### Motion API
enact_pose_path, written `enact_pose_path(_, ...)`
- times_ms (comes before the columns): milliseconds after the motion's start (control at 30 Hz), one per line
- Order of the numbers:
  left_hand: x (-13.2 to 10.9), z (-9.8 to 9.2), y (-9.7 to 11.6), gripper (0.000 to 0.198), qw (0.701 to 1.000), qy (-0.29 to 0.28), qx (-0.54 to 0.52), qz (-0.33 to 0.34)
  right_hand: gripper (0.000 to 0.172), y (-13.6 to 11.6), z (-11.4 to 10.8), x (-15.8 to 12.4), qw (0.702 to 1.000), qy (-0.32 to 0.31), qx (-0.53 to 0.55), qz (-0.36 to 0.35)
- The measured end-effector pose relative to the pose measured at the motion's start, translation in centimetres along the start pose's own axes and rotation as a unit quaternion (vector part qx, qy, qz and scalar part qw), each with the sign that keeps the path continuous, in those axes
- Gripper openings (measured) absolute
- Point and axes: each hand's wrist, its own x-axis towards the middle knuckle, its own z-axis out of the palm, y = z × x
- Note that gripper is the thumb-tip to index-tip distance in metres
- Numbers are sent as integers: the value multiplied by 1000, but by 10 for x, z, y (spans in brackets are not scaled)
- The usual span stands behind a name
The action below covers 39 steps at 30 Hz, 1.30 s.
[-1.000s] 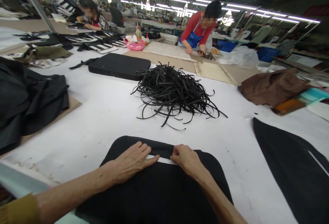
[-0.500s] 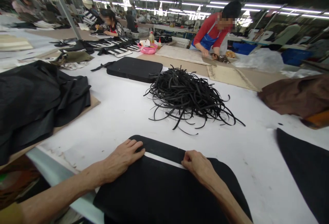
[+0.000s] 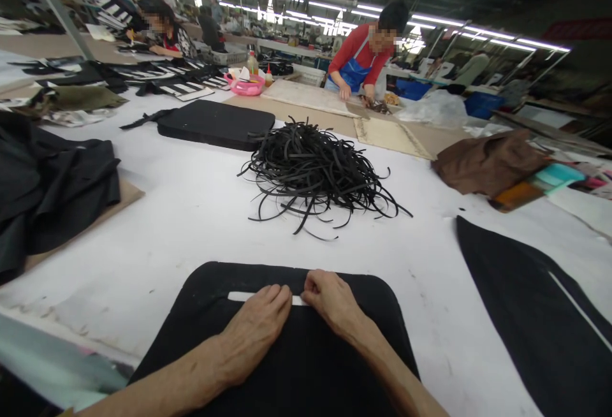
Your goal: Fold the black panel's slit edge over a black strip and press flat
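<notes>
A black panel [image 3: 287, 366] with rounded corners lies at the near edge of the white table. Near its far edge runs a long narrow slot [image 3: 240, 296] with white showing in it. My left hand [image 3: 261, 318] rests palm down across the slot, its fingers side by side on the panel and its thumb hidden. Just to the right, my right hand [image 3: 329, 296] is closed in a pinch on the panel at the slot's right part. The fingertips of the two hands are a small gap apart.
Beyond the panel lies a tangled heap of black strips [image 3: 318, 165], with a thick black pad [image 3: 215, 124] behind it. Black cloth [image 3: 52, 181] lies left; another black piece [image 3: 521, 296] and a brown bundle [image 3: 488, 159] lie right. Across the table works a person in red [image 3: 358, 57].
My left hand has moved right along the slot, closer to my right hand. The panel now lies straighter, with its far border flat. The view has shifted to the right.
</notes>
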Motion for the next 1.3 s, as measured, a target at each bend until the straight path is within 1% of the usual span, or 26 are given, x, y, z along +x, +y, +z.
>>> enact_pose_path(67,-3,7,-3,54,1000,15,5,-4,7,9,-1,-5,999,9,22,-33)
enact_pose_path(133,-5,11,-5,57,1000,20,0,-6,8,16,-2,-10,998,23,34,-53)
enact_pose_path(267,-4,11,-7,65,1000,11,-1,-16,9,25,-5,-14,995,40,41,-82)
enact_pose_path(400,0,13,-5,71,1000,11,19,-15,10,31,-9,-19,990,54,-7,-131)
enact_pose_path(500,1,19,-2,66,998,30,50,-17,13,38,-10,-25,986,60,-46,-149)
enact_pose_path(600,2,23,2,58,995,51,82,-17,14,45,-9,-30,987,69,-52,-135)
enact_pose_path(667,3,24,5,57,993,53,100,-17,14,46,-9,-31,989,65,-56,-117)
enact_pose_path(800,5,21,9,54,988,44,144,-19,14,43,-12,-27,993,35,-85,-77)
enact_pose_path(933,8,18,14,52,984,39,171,-29,12,40,-17,-21,994,15,-92,-53)
enact_pose_path(1033,13,12,19,56,983,25,177,-52,10,39,-21,-18,995,-4,-94,-38)
enact_pose_path(1200,27,-5,29,61,984,-23,165,-70,8,36,-27,-12,996,-21,-87,-20)
enact_pose_path(1300,32,-10,32,64,983,-29,158,-87,9,37,-28,-10,996,-23,-78,-21)
